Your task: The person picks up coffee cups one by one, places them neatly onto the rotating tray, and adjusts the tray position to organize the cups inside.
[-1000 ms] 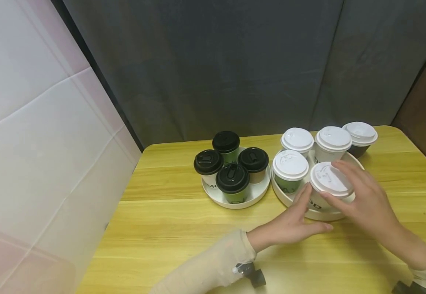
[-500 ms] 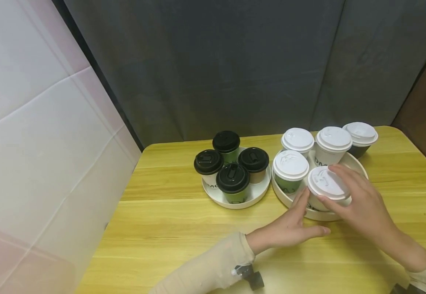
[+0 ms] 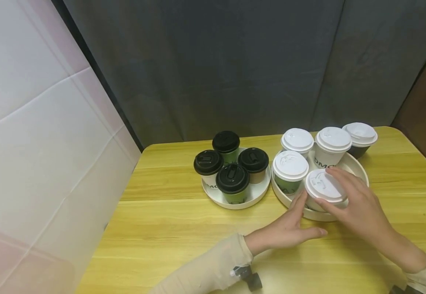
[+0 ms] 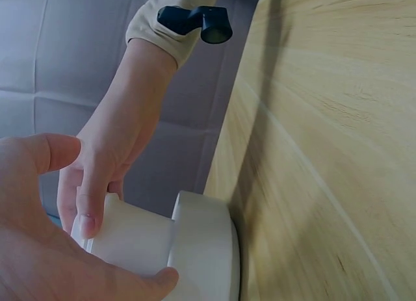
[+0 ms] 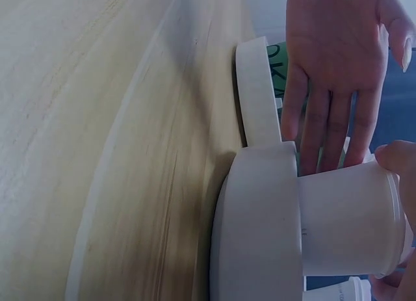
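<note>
My right hand [image 3: 363, 208] holds a white paper coffee cup [image 5: 348, 216] by its white lid [image 3: 325, 185], thumb on the near side and fingers around the far side. The cup sits low inside the front of a round white tray [image 3: 323, 216]. My left hand [image 3: 288, 230] is at the cup's left, fingers straight and thumb spread; whether the fingertips touch the cup I cannot tell. Also in this tray stand a green cup [image 3: 289, 183] and two more white-lidded cups, one of them a white cup [image 3: 327, 155] at the back.
Left of this tray, a smaller white plate [image 3: 260, 192] bears several black-lidded cups [image 3: 232, 179]. A dark cup with a white lid [image 3: 360, 134] stands behind the tray at the right. All are on a wooden table [image 3: 169, 228], with a dark curtain [image 3: 213, 69] behind.
The right hand has brought the white cup down and slightly left, lower into the front of the tray. My left hand has shifted slightly left and down, its fingers still straight.
</note>
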